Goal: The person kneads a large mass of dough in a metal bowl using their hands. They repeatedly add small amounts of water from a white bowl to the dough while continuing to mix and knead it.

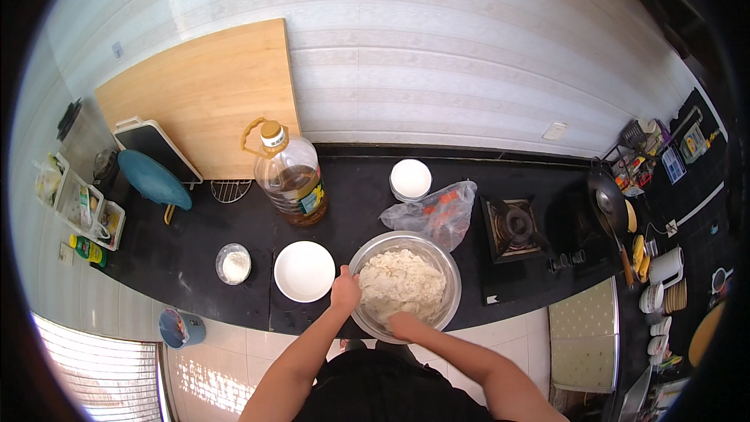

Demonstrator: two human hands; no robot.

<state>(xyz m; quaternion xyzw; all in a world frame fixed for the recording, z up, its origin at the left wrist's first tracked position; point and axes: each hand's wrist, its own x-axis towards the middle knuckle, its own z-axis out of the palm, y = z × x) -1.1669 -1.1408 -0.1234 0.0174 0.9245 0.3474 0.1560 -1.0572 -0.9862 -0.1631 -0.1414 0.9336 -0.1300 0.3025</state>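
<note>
A wide stainless steel bowl (456, 299) stands at the counter's front edge, directly before me. Inside lies a rough, lumpy mass of pale flour dough (404, 281). My left hand (345, 291) grips the bowl's left rim, thumb towards the top. Pressed into the near side of the dough is my right hand (403, 326), its fingers hidden from view. A white bowl (304, 271) sits just left of my left hand; its inside looks plain white. Farther left, a small clear bowl (234, 264) holds some white powder that looks like flour.
A large oil bottle (293, 187) stands behind the white bowl. Touching the steel bowl's far side is a plastic bag (436, 211) with red contents, near a white-topped round container (411, 179). A gas burner (518, 221) is to the right; a wooden board (217, 94) leans on the wall.
</note>
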